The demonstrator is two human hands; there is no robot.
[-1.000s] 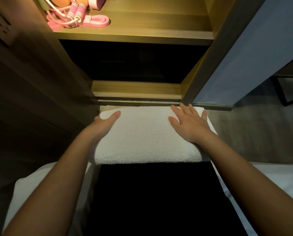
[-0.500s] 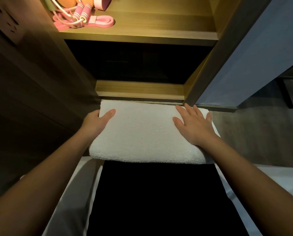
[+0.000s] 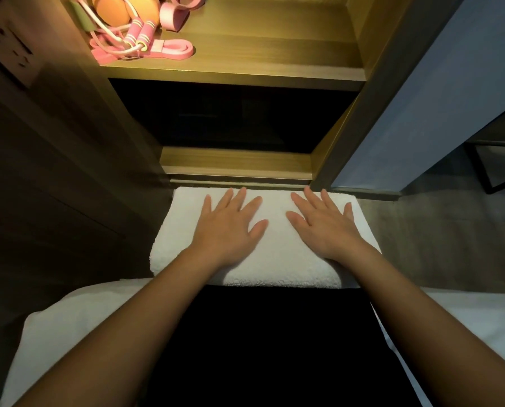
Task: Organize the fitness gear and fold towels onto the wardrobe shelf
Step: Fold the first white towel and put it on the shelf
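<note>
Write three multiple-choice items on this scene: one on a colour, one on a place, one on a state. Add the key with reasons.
1. What colour is the towel?
A. Pink
B. White
C. Blue

2. Where does the rope lie?
A. On the lit shelf
B. On the towel
C. In a basket

3. How do the left hand and right hand lie?
A. Curled round the rope
B. Flat on the towel, fingers spread
C. Pinching the towel's corners

Key:
1 B: the folded cloth is plain white.
2 A: its pink handles sit at the shelf's left end.
3 B: both palms rest on the towel's top with straight fingers.
</note>
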